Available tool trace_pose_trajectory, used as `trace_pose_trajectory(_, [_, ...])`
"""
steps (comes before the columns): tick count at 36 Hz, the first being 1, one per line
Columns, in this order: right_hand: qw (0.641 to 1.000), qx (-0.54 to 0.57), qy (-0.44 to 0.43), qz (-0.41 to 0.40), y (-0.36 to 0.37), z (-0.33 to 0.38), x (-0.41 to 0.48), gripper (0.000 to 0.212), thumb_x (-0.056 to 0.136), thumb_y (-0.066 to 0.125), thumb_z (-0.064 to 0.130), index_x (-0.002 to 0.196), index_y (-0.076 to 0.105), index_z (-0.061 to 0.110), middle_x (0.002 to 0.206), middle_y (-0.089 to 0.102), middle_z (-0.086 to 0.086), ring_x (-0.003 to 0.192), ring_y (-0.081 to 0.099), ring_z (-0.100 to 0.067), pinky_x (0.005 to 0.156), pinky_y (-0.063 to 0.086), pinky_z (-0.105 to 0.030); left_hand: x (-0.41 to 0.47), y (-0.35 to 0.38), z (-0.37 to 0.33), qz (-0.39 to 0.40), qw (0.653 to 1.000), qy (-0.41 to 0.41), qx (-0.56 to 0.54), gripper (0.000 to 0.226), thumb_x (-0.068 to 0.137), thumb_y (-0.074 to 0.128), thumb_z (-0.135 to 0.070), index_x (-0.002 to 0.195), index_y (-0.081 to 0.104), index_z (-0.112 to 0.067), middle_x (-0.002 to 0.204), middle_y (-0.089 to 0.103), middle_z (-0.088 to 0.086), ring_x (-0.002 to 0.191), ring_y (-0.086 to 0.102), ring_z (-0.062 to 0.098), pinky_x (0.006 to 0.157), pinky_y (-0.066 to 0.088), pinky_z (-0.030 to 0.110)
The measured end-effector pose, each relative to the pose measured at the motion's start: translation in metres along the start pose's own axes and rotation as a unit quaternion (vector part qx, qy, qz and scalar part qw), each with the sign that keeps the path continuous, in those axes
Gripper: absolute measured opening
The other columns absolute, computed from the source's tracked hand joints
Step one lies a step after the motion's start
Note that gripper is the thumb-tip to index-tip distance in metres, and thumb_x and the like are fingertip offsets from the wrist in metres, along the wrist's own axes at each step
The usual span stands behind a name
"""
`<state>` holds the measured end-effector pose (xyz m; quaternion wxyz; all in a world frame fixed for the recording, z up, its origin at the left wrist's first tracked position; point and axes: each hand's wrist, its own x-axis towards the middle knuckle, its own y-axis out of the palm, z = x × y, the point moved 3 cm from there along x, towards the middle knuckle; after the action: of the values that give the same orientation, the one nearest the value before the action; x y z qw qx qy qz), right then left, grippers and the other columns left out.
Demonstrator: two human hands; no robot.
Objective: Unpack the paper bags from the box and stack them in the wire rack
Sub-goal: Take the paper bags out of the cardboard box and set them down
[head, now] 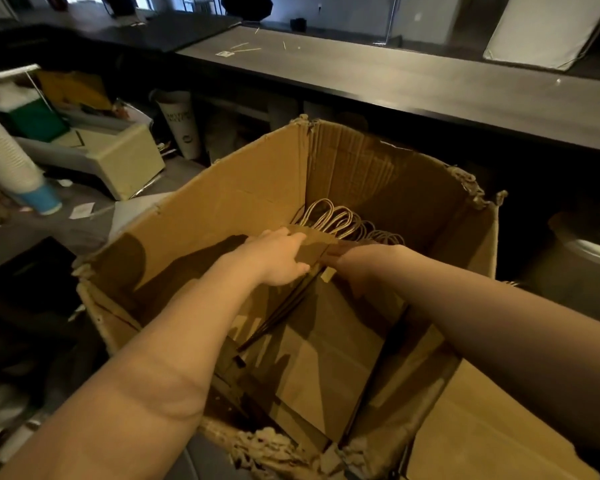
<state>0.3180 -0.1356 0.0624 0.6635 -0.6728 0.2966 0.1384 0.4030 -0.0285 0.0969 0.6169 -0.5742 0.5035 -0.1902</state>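
- Both arms are reaching down into the cardboard box point(222, 206), which is standing open w/ torn, ragged top edges.
- The paper bags point(326, 344) are sitting inside the box as a flat brown bundle, standing on edge. The bundle is running from the box's near edge toward its far corner.
- The twisted paper handles point(340, 220) are sticking up at the bundle's far end, just short of the box's far wall.
- The left grip point(281, 258) is clamping the bundle's top edge: fingers are curling over the far side and the thumb is pressing on the near face.
- The right grip point(355, 263) is lying in shadow at the same top edge, just beside the left one. Its fingers are hiding behind the bags, so can't tell how far it's closing or whether it's actually holding them.
- A dark gap is showing btwn the bundle and the box's left wall, and more flat brown paper is lying by the right wall.
- Past the box's far wall, a long dark surface point(395, 77) is carrying a few thin sticks and a paper scrap near its left end.
- Off the box's left side, a stack of white cups point(4, 157) is leaning over, w/ a blue cup at its lower end.
- A cream-coloured carton point(132, 161) is sitting near the cups.
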Motion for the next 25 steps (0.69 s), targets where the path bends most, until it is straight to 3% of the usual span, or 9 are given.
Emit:
trace_pose_trajectory(5, [1.0,-0.015,-0.001,-0.009,0.001,0.0,-0.004,0.062,0.085,0.066,0.013,0.14,0.04,0.015,0.136,0.048,-0.008,0.125,0.046,-0.024,0.098,0.043,-0.032,0.001,0.001,-0.006,0.012,1.0,0.026,-0.003,0.063,0.097,0.045,-0.04,0.15,0.017,-0.023,0.155,0.022,0.008,0.14,0.024,0.03,0.112,0.028,0.045])
trace_pose_trajectory(10, [0.999,0.005,-0.02,-0.048,-0.007,0.004,-0.011,0.059,0.086,0.065,0.011,0.14,0.04,0.014,0.138,0.047,-0.007,0.124,0.047,-0.023,0.096,0.045,-0.031,0.0,0.002,-0.008,0.017,0.999,0.036,-0.007,0.061,0.097,0.045,-0.039,0.15,0.019,-0.023,0.154,0.025,0.008,0.139,0.025,0.029,0.112,0.029,0.044])
trace_pose_trajectory(19, [0.992,0.03,-0.051,-0.113,-0.018,-0.002,-0.018,0.034,0.085,0.068,0.019,0.118,0.058,0.017,0.118,0.059,-0.003,0.108,0.056,-0.019,0.09,0.051,-0.034,0.001,0.004,-0.008,0.031,0.997,0.048,-0.042,0.057,0.097,0.044,-0.042,0.147,0.029,-0.019,0.149,0.036,0.006,0.134,0.036,0.024,0.109,0.034,0.039])
trace_pose_trajectory(25, [0.986,0.052,-0.059,-0.147,-0.021,-0.006,-0.023,0.025,0.089,0.062,0.022,0.113,0.059,0.017,0.109,0.061,-0.003,0.101,0.057,-0.019,0.086,0.051,-0.033,-0.003,0.005,-0.017,0.053,0.992,0.069,-0.096,0.046,0.097,0.044,-0.04,0.133,0.048,-0.012,0.13,0.054,0.009,0.11,0.052,0.021,0.083,0.039,0.026])
